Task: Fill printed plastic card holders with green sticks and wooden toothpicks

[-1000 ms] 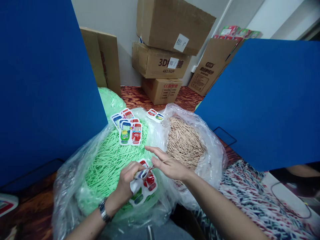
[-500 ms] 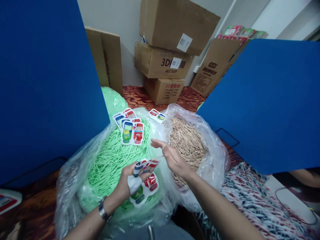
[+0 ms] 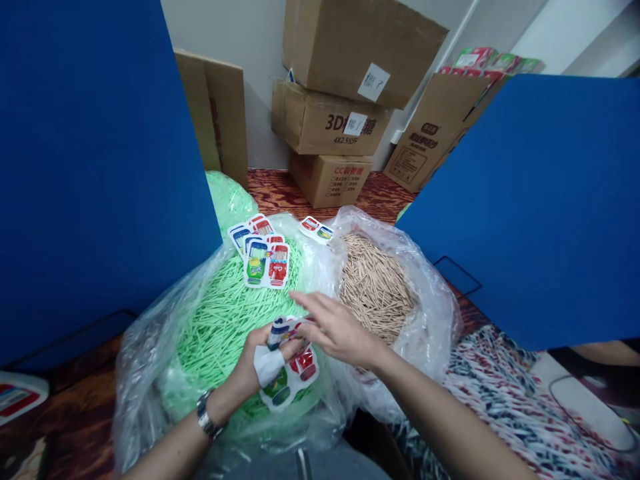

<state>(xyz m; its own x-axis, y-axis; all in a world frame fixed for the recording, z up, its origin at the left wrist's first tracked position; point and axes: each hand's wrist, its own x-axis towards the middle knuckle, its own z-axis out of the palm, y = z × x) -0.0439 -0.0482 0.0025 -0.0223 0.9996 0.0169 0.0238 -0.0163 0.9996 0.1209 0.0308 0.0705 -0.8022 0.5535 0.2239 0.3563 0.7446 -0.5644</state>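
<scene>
My left hand point(image 3: 253, 363) is closed around a printed red, blue and white pouch point(image 3: 280, 331), with a crumpled white scrap point(image 3: 269, 365) at its palm. Below this hand, another green and red pouch point(image 3: 280, 392) lies over the bag of green sticks. At the held pouch's upper edge is my right hand point(image 3: 343, 330), fingers stretched out to the left and thumb side against the pouch. Whether a thin stick lies under those fingers is hidden. Several jar-printed pouches point(image 3: 267, 263) rest on the green sticks point(image 3: 225, 320). Brown sticks point(image 3: 375, 287) fill the clear bag to the right.
One more pouch point(image 3: 317, 230) lies between the bags. Blue panels point(image 3: 530, 200) stand at both sides. Stacked cartons point(image 3: 333, 120) are at the back wall, and a taller carton point(image 3: 417, 143) leans farther right. A shaggy rug point(image 3: 490, 393) covers the lower right.
My right hand has moved left and slightly down, from beside the held pouch onto its upper edge. A thin line seen between hand and pouch is now hidden. My left hand stays put.
</scene>
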